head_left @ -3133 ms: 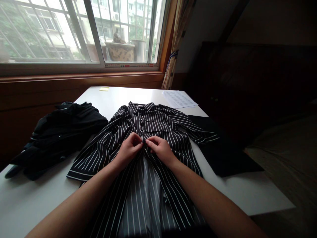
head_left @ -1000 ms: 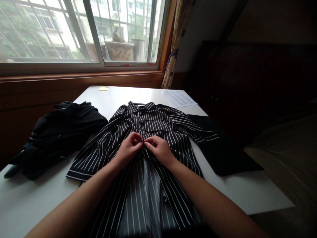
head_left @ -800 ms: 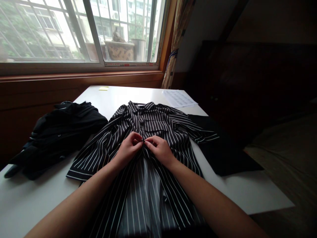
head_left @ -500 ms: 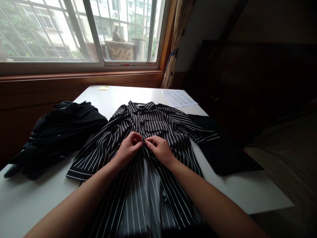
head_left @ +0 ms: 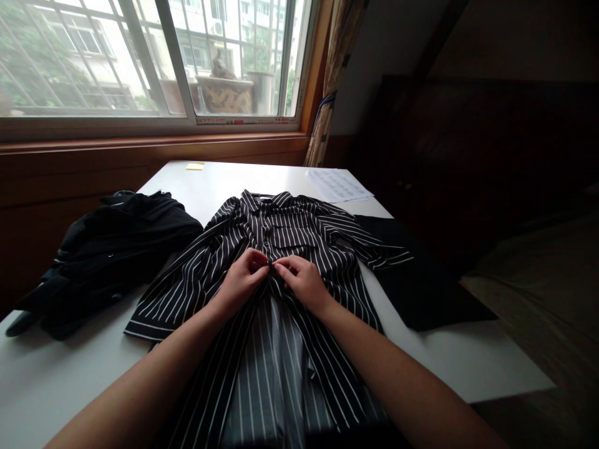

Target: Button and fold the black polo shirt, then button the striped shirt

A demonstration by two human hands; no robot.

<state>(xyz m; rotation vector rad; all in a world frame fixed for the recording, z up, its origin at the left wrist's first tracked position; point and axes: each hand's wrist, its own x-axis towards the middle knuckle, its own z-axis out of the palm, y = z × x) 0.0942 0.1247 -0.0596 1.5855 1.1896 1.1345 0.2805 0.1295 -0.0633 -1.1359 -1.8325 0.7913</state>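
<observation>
A black shirt with white stripes [head_left: 294, 237] lies front up on the table, its collar at the far end and its sleeves spread to both sides. My left hand [head_left: 246, 274] pinches the front edge of the shirt at its middle. Close beside it, my right hand [head_left: 299, 277] also pinches the shirt front, fingertips nearly meeting the left ones. A small dark spot, perhaps a button, shows between the fingertips. Above the hands the front is together; below them it parts and the greyer inside shows.
The white table [head_left: 486, 355] stands under a barred window [head_left: 140, 62]. Dark clothes [head_left: 126, 243] lie heaped at the left. Flat black cloth [head_left: 421, 287] is under the right sleeve. Printed paper [head_left: 339, 185] and a yellow note [head_left: 194, 166] lie at the back.
Both hands stay at the same place on the shirt front. Only the fingertips have shifted very slightly, and the dark spot between them shows a little more.
</observation>
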